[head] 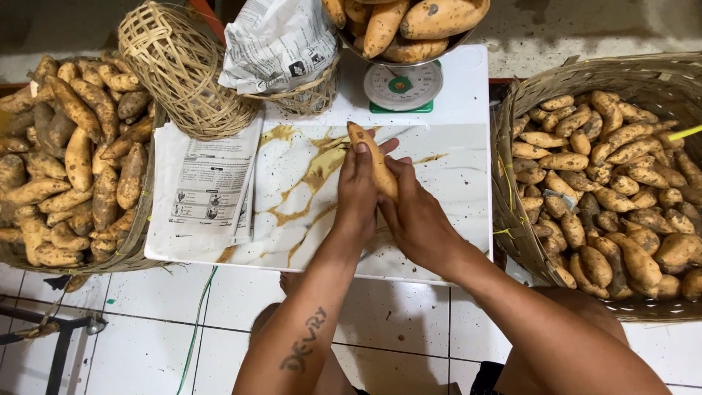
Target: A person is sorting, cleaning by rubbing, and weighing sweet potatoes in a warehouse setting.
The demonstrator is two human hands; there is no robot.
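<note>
Both my hands hold one long orange-brown sweet potato [371,157] above a white marbled board [307,190]. My left hand [356,192] grips its left side, thumb up near the tip. My right hand [415,216] wraps the lower end from the right. The sweet potato points away from me, toward a kitchen scale [402,88] whose metal bowl is heaped with several sweet potatoes [409,25].
A woven basket [519,212] on the right is full of sweet potatoes, and another basket [135,234] on the left too. Newspaper sheets [208,186] lie on the board's left part. An empty small wicker basket [179,69] and a paper-lined one [281,51] stand behind. White tiled floor below.
</note>
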